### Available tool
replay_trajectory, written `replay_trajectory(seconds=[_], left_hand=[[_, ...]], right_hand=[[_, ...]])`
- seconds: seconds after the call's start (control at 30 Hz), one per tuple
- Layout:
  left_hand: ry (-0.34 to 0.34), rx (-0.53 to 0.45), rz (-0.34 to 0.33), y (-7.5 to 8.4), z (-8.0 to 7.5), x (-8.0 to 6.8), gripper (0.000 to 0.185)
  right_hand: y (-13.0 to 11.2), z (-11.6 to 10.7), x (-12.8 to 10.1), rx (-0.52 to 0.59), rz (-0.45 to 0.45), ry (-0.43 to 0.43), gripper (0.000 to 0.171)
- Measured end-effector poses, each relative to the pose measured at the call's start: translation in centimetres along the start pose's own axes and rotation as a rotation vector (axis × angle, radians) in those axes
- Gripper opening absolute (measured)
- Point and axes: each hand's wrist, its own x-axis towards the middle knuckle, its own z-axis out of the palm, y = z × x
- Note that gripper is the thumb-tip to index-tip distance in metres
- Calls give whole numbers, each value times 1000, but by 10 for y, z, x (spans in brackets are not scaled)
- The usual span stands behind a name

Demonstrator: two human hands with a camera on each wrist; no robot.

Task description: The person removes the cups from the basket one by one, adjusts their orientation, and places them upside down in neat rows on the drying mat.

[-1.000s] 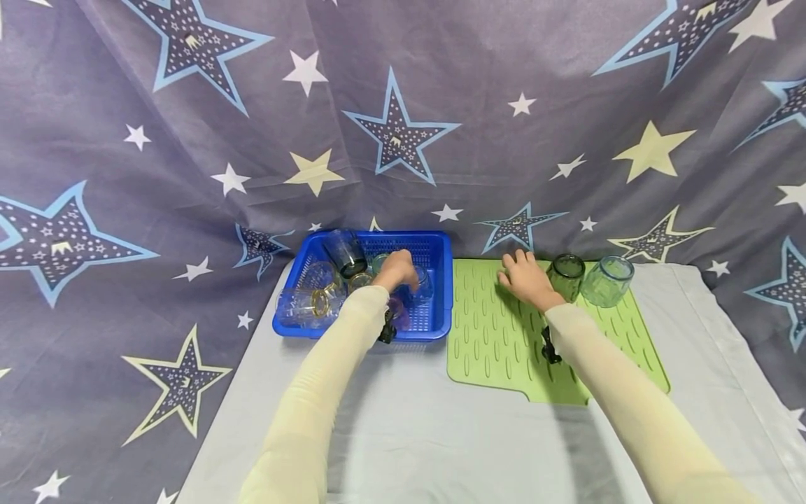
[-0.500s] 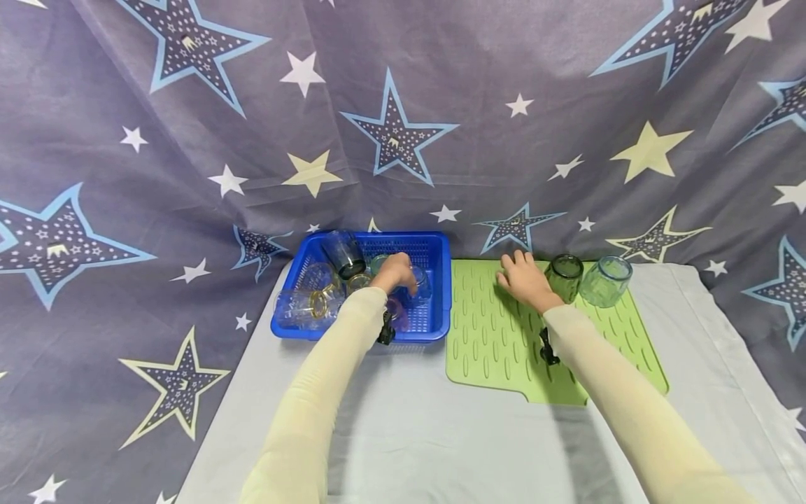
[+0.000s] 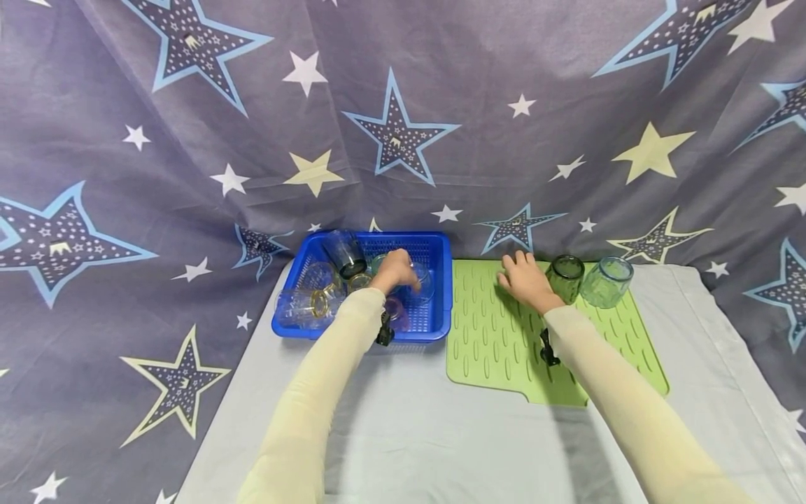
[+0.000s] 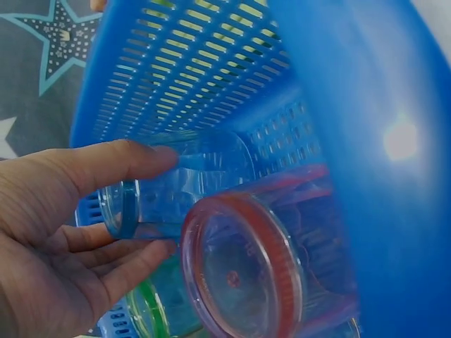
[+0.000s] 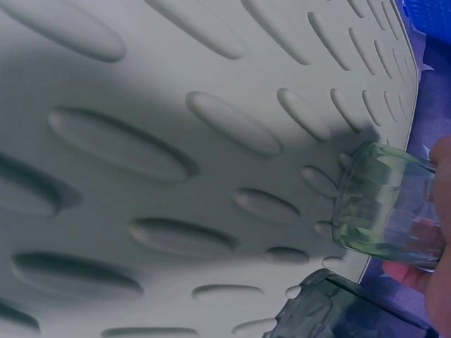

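Observation:
In the head view my left hand (image 3: 395, 271) reaches into the blue basket (image 3: 446, 308). The left wrist view shows its thumb and fingers around the base end of a clear blue drinking glass (image 4: 204, 165), which lies against the basket wall. A pink-tinted glass (image 4: 239, 274) and a green-rimmed glass (image 4: 158, 306) lie close by. My right hand (image 3: 527, 281) is over the green drying mat (image 3: 485, 336). In the right wrist view, partly cut off, it holds a pale green glass (image 5: 384, 204) at the mat. Beside that glass is a dark glass (image 5: 338, 310).
A dark green glass (image 3: 565, 278) and a light green glass (image 3: 606, 281) stand at the mat's back right. The basket's left part holds a dark glass (image 3: 345, 253) and several clear glasses. A starry curtain (image 3: 403, 203) hangs behind the table (image 3: 441, 441).
The blue glass at my left hand has shifted and tilted slightly in the basket, and the left fingers have moved a little. My right hand stays in place.

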Motion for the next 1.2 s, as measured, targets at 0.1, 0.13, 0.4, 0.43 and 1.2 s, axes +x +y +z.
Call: replay_trajectory(seconds=[0.1,0.13,0.4,0.43,1.2], left_hand=[[25,-24,31,-1,-2,-3,63],[29,-32,43,-1,-3,-4,63],[75,-147,105,-8,-6,-10,41],[83,-169,115,-9,-6,-11,43],[136,-461,302,-8,-1,-11,62]], right_hand=[[0,0,0,-2,-1,2,22],[0,0,0,-1,0,2,22],[-2,-1,-3,2,-5,16,22],[-2,-1,-3,1,-6,20,21],[-7,-3,-5,21,-3,39,21]])
